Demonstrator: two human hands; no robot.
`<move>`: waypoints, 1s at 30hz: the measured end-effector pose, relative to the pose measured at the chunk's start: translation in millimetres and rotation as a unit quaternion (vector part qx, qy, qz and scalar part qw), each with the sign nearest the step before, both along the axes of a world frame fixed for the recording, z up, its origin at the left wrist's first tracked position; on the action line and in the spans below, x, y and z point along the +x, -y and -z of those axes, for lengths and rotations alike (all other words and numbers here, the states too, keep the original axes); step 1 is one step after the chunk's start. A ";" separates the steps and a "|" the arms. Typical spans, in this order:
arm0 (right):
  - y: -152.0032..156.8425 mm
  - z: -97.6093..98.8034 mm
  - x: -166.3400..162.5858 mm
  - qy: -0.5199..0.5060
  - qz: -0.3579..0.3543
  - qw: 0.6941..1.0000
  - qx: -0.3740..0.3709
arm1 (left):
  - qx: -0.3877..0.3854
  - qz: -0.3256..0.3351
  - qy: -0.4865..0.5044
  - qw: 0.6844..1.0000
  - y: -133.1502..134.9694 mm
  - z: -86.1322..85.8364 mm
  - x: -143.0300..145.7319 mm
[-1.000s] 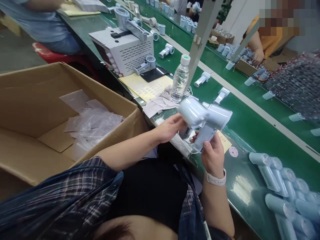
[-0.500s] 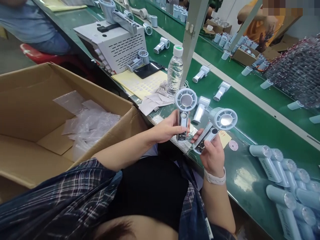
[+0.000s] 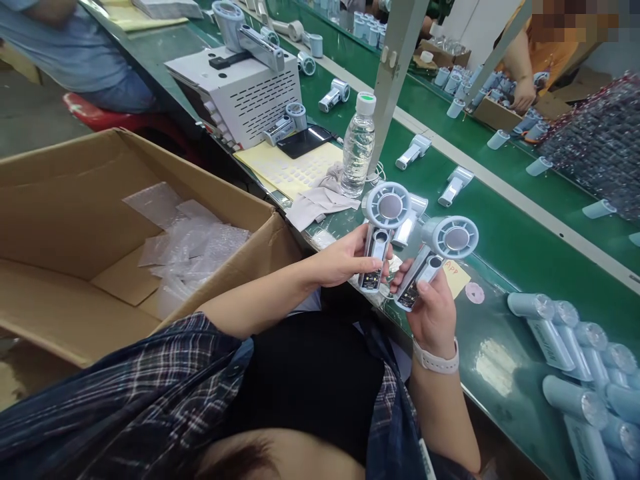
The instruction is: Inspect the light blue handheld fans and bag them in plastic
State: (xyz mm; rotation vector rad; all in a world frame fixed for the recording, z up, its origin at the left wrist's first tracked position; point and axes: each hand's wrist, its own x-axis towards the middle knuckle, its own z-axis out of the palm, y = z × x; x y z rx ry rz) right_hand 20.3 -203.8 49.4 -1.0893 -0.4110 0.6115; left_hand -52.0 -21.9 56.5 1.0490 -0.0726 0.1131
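My left hand (image 3: 345, 257) grips the handle of a pale blue handheld fan (image 3: 381, 230), held upright with its round head facing me. Beside it, my right hand (image 3: 430, 308) grips the handle of a second pale blue fan (image 3: 440, 250), tilted to the right, thumb on its handle. Both fans hover just above the near edge of the green conveyor belt (image 3: 500, 247). A white watch band circles my right wrist.
An open cardboard box (image 3: 65, 220) with plastic bags stands at my left. A water bottle (image 3: 358, 145), a cloth, a yellow sticker sheet and a white metal unit (image 3: 240, 93) lie beyond my hands. Several fans (image 3: 575, 353) are stacked at right; other people work along the belt.
One second ago the two fans were pressed together with their heads turned away; now they are apart, side by side, heads facing me. The view has shifted slightly.
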 end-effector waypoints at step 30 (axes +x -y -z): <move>-7.9 12.6 -9.3 0.027 0.022 0.998 -0.047 | -0.020 -0.019 -0.031 0.999 -4.7 9.5 3.8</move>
